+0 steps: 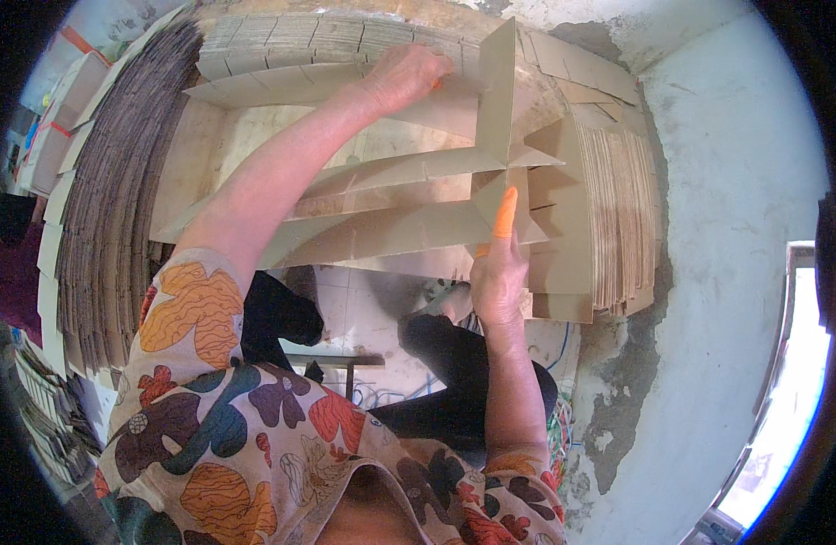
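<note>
Several long grey-brown cardboard strips [381,232] stand on edge, running left to right. At their right end they meet an upright cardboard cross strip [497,95]. My left hand [407,77] reaches to the far side, its fingers closed at the upper edge of the farthest long strip [291,84]; the fingertips are partly hidden. On the near side, my right hand [501,282] pinches the cardboard where the near strip meets the cross strip. An orange finger cot [505,216] covers its raised index finger, and more orange shows at both hands' fingertips.
Stacked cardboard strips line the far edge [318,36], the left side [118,209] and the right side [618,218] of the pale work surface [254,136]. A worn white wall [736,182] rises on the right. My knees are below the near edge.
</note>
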Demonstrator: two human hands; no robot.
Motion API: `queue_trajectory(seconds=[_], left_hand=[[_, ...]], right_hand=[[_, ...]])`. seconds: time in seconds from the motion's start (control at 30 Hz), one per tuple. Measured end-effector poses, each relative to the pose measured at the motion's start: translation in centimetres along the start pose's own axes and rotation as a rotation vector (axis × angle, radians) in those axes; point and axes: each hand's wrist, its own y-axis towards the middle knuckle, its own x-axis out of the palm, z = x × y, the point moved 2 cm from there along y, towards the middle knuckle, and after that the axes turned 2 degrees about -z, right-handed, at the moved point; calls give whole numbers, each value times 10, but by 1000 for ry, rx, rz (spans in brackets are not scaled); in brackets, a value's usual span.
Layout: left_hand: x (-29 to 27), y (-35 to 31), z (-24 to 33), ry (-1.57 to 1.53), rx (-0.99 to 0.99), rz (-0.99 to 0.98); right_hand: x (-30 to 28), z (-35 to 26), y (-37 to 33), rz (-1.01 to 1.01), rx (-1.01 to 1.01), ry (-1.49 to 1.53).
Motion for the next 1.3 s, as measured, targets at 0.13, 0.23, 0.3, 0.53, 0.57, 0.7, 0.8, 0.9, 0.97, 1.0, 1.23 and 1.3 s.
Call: queue_trajectory(seconds=[0.13,0.23,0.3,0.53,0.57,0.7,0.8,0.9,0.97,1.0,1.23,1.3], left_hand=[[-8,0,11,-66,67,51],[-18,-3,20,-43,93,80],[-22,-5,23,-53,80,137],[-41,-15,30,-48,15,70],[-42,-17,31,-59,0,39],[-46,-25,39,-153,37,91],[-58,-31,41,-216,33,141],[-62,-34,51,-206,40,85],[-61,-37,56,-232,47,20],[-61,-41,55,-270,40,-16],[-37,-59,49,-217,-204,-336],[-27,-72,37,-337,-192,-202]], right_hand=[[-1,3,-2,-17,38,-16],[-5,1,-6,31,6,-33],[-9,-4,-10,46,-12,-40],[-15,-16,-28,48,-19,-92],[-17,-19,-30,39,-2,-105],[-21,-21,-38,127,-92,-49],[-20,-23,-41,34,-80,-51],[-22,-25,-39,28,-86,-125],[-25,-20,-42,-23,-52,-220],[-27,-17,-43,-17,-48,-260],[-26,16,-33,-13,-113,-393],[-13,34,-25,12,-159,-401]])
